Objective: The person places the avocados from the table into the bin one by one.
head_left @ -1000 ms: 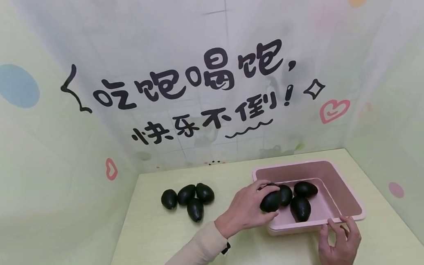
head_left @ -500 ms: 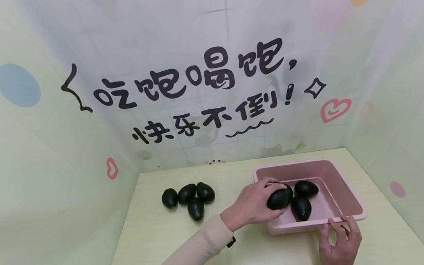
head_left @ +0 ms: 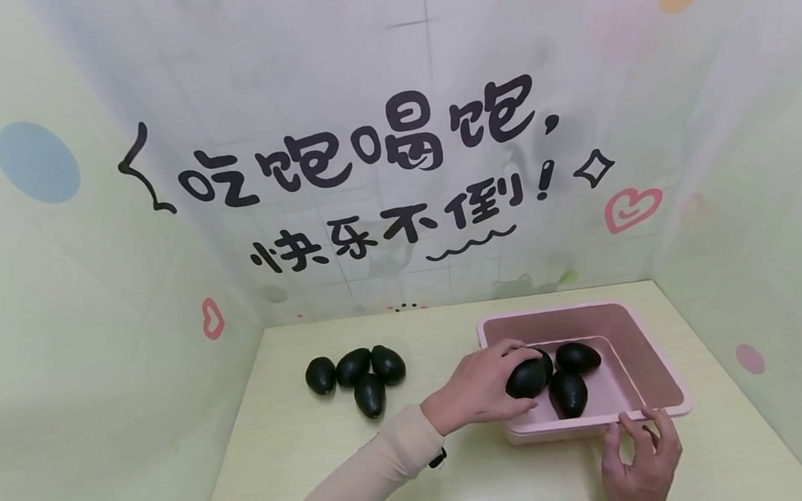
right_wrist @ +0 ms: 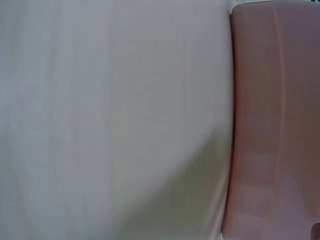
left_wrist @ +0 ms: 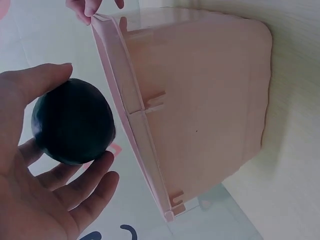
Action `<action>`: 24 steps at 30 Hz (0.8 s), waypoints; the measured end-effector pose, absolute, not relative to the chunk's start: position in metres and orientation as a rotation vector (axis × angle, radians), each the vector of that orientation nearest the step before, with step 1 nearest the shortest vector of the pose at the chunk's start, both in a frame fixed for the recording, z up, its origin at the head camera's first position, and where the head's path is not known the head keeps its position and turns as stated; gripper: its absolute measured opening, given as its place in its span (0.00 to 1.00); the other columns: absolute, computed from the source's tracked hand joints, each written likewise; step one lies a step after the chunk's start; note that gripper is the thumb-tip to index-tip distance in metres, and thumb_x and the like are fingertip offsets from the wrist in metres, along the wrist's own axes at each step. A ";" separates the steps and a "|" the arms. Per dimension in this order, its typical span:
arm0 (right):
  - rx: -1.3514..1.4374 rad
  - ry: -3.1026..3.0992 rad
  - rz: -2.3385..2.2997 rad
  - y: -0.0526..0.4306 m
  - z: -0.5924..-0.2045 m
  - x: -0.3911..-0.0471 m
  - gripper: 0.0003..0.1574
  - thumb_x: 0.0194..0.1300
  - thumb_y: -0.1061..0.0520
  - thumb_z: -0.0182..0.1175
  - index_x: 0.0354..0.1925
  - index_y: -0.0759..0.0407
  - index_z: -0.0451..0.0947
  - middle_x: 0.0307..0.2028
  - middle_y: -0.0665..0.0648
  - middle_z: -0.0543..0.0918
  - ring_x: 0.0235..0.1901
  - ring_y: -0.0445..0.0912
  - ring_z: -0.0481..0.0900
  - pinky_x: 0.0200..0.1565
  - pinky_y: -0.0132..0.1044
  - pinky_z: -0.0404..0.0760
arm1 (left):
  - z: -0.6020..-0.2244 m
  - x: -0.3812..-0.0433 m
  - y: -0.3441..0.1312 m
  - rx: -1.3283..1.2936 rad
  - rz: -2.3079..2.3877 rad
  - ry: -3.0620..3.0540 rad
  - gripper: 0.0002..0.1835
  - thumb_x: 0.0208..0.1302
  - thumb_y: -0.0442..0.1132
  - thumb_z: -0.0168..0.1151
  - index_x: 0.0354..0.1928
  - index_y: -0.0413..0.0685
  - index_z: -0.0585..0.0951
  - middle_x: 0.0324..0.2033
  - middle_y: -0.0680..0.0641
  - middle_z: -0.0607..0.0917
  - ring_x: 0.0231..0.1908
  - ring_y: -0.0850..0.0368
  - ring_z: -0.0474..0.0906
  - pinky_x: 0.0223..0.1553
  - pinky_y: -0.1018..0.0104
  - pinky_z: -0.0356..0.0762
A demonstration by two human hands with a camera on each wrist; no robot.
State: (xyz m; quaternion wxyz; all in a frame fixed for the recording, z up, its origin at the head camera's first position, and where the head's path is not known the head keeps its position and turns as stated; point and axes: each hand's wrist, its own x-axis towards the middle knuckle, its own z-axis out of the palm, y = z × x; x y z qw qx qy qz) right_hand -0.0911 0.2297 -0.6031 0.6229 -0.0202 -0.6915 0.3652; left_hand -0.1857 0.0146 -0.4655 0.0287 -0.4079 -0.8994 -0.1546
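My left hand (head_left: 483, 384) holds a dark avocado (head_left: 525, 379) over the left part of a pink plastic basin (head_left: 660, 360). In the left wrist view the thumb and fingers curve round the avocado (left_wrist: 74, 121), which is above the basin's rim. It partly hides another avocado (head_left: 547, 364) behind it in the head view. Two more avocados, one at the back (head_left: 578, 357) and one nearer (head_left: 568, 394), lie on the basin floor. My right hand (head_left: 642, 459) grips the basin's near rim with bent fingers; in the right wrist view only a fingertip (right_wrist: 315, 231) shows.
Several avocados (head_left: 359, 374) lie grouped on the pale table (head_left: 304, 459), left of the basin. A printed backdrop (head_left: 359, 51) stands behind the table and on both sides.
My left hand has moved a little to the right with the avocado, mostly in the first half second. My right hand and the basin have stayed put.
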 end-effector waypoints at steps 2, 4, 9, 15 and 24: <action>-0.046 -1.591 0.838 0.229 -0.602 -0.091 0.25 0.72 0.53 0.61 0.35 0.78 0.81 0.49 0.83 0.76 0.63 0.45 0.72 0.63 0.20 0.70 | -0.466 -0.186 0.014 -1.257 -0.474 -2.768 0.34 0.64 0.57 0.74 0.71 0.62 0.78 0.65 0.53 0.81 0.61 0.60 0.82 0.52 0.70 0.82; -0.046 -1.593 0.836 0.228 -0.600 -0.090 0.25 0.72 0.53 0.61 0.35 0.78 0.81 0.49 0.83 0.76 0.62 0.46 0.73 0.63 0.20 0.69 | -0.467 -0.186 0.014 -1.252 -0.461 -2.763 0.34 0.65 0.58 0.74 0.71 0.60 0.78 0.66 0.53 0.81 0.62 0.60 0.81 0.53 0.69 0.82; -0.043 -1.580 0.834 0.226 -0.598 -0.091 0.24 0.72 0.54 0.62 0.34 0.78 0.81 0.50 0.81 0.77 0.59 0.52 0.74 0.62 0.20 0.69 | -0.470 -0.188 0.010 -1.214 -0.460 -2.758 0.33 0.66 0.58 0.73 0.71 0.60 0.78 0.66 0.54 0.81 0.62 0.60 0.82 0.53 0.68 0.83; -0.045 -1.585 0.832 0.228 -0.601 -0.092 0.24 0.72 0.53 0.61 0.34 0.78 0.81 0.49 0.82 0.77 0.62 0.47 0.74 0.62 0.20 0.69 | -0.471 -0.191 0.004 -1.166 -0.535 -2.750 0.30 0.67 0.55 0.72 0.69 0.58 0.80 0.65 0.53 0.82 0.59 0.58 0.84 0.53 0.67 0.84; -0.051 -1.571 0.828 0.230 -0.607 -0.093 0.24 0.71 0.54 0.61 0.34 0.78 0.81 0.48 0.83 0.76 0.64 0.48 0.74 0.61 0.19 0.68 | -0.475 -0.192 -0.003 -1.107 -0.597 -2.730 0.28 0.67 0.53 0.73 0.67 0.58 0.81 0.62 0.55 0.84 0.60 0.59 0.83 0.55 0.68 0.83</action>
